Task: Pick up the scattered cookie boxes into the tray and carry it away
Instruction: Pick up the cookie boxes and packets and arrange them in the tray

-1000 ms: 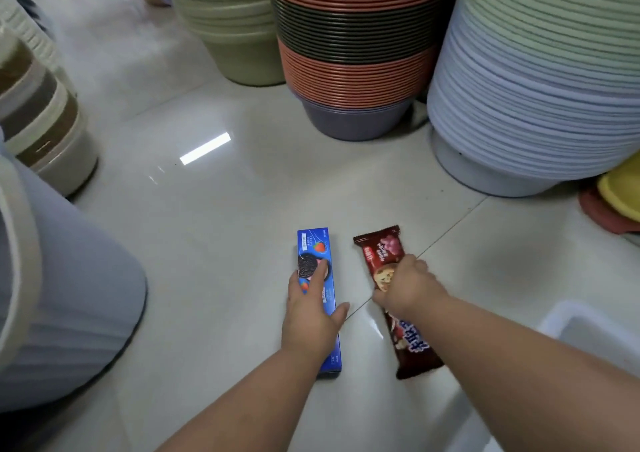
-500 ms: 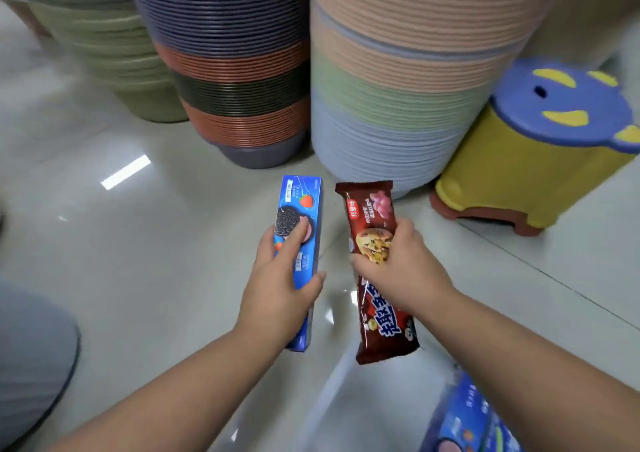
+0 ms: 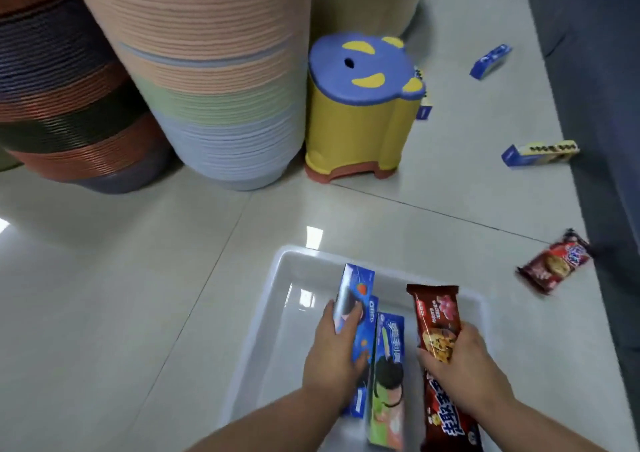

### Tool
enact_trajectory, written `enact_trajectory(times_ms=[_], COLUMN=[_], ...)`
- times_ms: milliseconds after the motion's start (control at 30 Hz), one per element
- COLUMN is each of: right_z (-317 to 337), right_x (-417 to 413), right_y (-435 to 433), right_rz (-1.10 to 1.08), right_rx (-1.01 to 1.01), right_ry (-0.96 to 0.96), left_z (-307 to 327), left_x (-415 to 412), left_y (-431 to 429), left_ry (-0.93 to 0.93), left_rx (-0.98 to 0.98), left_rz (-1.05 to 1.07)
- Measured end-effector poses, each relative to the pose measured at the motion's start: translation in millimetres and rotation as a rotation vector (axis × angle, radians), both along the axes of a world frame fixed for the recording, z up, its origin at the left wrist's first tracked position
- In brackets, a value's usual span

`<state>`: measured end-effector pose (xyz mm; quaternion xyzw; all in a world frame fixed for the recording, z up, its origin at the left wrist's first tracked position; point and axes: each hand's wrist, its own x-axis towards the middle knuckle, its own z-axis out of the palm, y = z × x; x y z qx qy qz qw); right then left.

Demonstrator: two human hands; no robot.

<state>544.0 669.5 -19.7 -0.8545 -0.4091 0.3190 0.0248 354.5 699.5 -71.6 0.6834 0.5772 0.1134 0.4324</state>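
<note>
You had both hands over the white tray [image 3: 273, 299] — the left hand [image 3: 337, 358] wrapped around a blue Oreo box [image 3: 356, 299], fingers curled over its face and thumb behind, and the right hand [image 3: 464, 365] clamped around the middle of a brown chocolate-chip cookie pack [image 3: 438, 320]. Each was gripped mid-length, which I'd judge kept the long packs level as they went down lengthwise into the tray. One green-and-blue cookie box [image 3: 389, 382] already lay flat between your hands, and there looked to be another blue box under the one you held (hard to tell exactly). You had open floor of the tray at the far end and a lane on the right for the brown pack; the far rim sat just beyond the Oreo box's top.

Outside — plenty left. A second brown cookie pack [image 3: 554, 264] lay on the tiles near the tray's right corner, a blue-and-cream box [image 3: 540, 153] farther off, another blue box [image 3: 490, 62] well beyond, and one peeking from behind the yellow stool [image 3: 360, 122]. The stacked basins [image 3: 214, 81] crowded the left, so your clear reach ran right.
</note>
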Motion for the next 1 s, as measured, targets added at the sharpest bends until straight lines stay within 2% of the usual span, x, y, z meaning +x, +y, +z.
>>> enact_trajectory(times_ms=[233,500,600,700,767,900,1000], right_z=[-37.6,-58.7,-58.6,-62.9,-67.8,-80.6,-88.8], right_x=[10.8,14.4,14.7,12.9,9.9,3.2,2.2], right_y=[-29.9,-45.9,-44.9,-40.9,-37.5,-30.8,-28.3], right_rz=[-0.023,-0.037,-0.038,-0.020,-0.015,-0.025,-0.054], right_rx=[-0.045,-0.025,-0.029,-0.014,0.004,0.032,0.042], right_ry=[0.026,0.030,0.036,0.049,0.059,0.072,0.061], left_z=[-49.4,-55.0,-55.3,-54.7,-60.5,-72.1,-76.7], left_x=[0.2,29.8,43.2,43.1,35.3,16.6,19.3], left_y=[-7.7,-35.6,-32.7,-17.2,-1.9,14.3,5.9], left_ry=[0.108,0.110,0.039,-0.126,-0.209,-0.292,-0.335], left_rx=[-0.076,-0.093,-0.139,-0.160,-0.259,-0.591,-0.655], left_rz=[-0.016,-0.052,0.037,0.216,0.318,0.296,0.318])
